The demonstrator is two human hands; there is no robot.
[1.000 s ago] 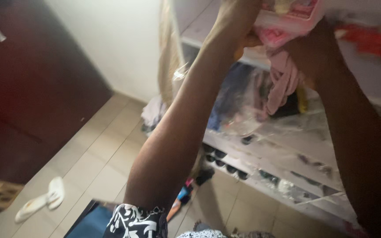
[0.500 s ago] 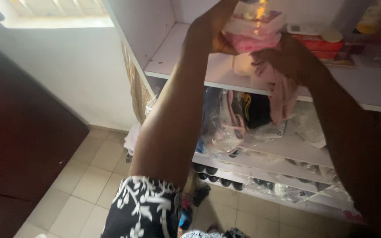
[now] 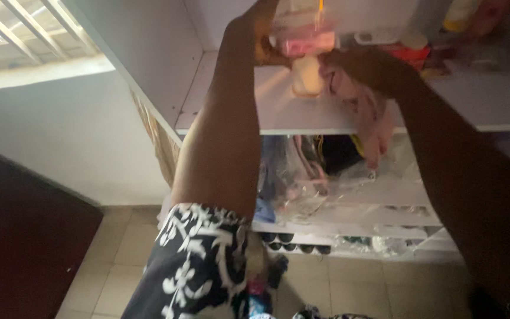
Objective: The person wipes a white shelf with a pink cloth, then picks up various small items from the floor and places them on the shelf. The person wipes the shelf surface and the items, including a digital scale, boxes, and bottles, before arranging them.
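Observation:
Both my arms reach up over a white shelf. My left hand grips the left side of a clear plastic packet with pink contents held above the shelf. My right hand holds the packet's right underside and also clutches a pink cloth that hangs down past the shelf edge. A small cream bottle stands on the shelf just below the packet.
Red boxes and other small items sit at the back of the shelf. Lower shelves hold clear plastic bags with clothes and dark shoes. A dark wooden wardrobe stands at left. The floor is tiled.
The view has tilted upward, so the shelf now sits lower in frame. My hands keep hold of the packet and pink cloth above the shelf; the cream bottle is now in sight.

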